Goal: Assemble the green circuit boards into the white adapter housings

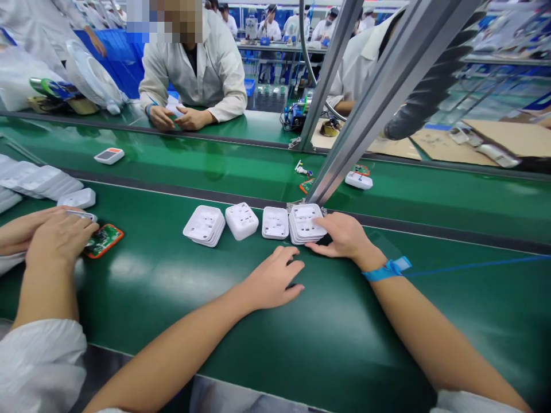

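On the green bench, several white square plastic casing parts stand in a row. My right hand (345, 234), with a blue wrist strap (387, 269), grips the right edge of the rightmost stack of white plastic casings (305, 221), its fingers on top and thumb low at the side. Just left of that stack is a smaller white casing stack (275, 222). Nothing is in my left hand (273, 279), which hovers or rests over the bench with its fingers apart. Farther left lie a tilted white casing (241, 221) and another casing stack (204, 225).
At the left, a co-worker's hands (60, 232) work beside an orange-edged circuit board (104, 240) and white casings (38, 179). A metal post (365, 109) rises behind the stacks. On the belt lie a white device (109, 155) and small parts (303, 169). Another person sits opposite.
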Tool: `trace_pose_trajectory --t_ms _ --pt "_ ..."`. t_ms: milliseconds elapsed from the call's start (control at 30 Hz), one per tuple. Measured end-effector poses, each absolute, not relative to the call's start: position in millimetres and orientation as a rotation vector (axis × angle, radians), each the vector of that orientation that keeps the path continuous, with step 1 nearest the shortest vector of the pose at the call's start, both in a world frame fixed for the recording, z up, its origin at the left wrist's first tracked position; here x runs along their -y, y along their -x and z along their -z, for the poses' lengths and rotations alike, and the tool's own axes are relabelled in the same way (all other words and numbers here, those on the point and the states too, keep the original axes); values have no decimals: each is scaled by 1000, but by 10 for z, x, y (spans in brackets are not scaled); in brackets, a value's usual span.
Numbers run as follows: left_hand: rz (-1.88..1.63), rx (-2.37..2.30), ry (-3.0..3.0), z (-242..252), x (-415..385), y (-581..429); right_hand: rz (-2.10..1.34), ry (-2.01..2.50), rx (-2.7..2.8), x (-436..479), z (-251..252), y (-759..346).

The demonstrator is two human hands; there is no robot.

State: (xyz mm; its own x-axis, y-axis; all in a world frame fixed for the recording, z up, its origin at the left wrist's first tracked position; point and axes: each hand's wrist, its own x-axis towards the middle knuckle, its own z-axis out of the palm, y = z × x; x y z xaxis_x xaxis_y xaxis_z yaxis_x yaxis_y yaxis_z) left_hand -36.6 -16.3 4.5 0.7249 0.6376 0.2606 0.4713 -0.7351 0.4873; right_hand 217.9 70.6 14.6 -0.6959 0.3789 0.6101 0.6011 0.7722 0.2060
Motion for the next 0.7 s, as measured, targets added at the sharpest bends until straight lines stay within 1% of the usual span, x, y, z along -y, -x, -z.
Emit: trace_pose_trajectory --t_ms 233,367,533,700 --pt "-622 -798 -2606 1 152 362 569 863 2393 -636 -135 -1998" --pt "-619 -790 -2623 -2 147 354 440 974 2389 -636 -36 -2007" --pt "-613 -776 -2653 -4 142 351 125 1029 2275 -648 59 -2090" --pt "-562 -755 -2742 -36 175 346 138 1274 2044 -650 77 -2118"
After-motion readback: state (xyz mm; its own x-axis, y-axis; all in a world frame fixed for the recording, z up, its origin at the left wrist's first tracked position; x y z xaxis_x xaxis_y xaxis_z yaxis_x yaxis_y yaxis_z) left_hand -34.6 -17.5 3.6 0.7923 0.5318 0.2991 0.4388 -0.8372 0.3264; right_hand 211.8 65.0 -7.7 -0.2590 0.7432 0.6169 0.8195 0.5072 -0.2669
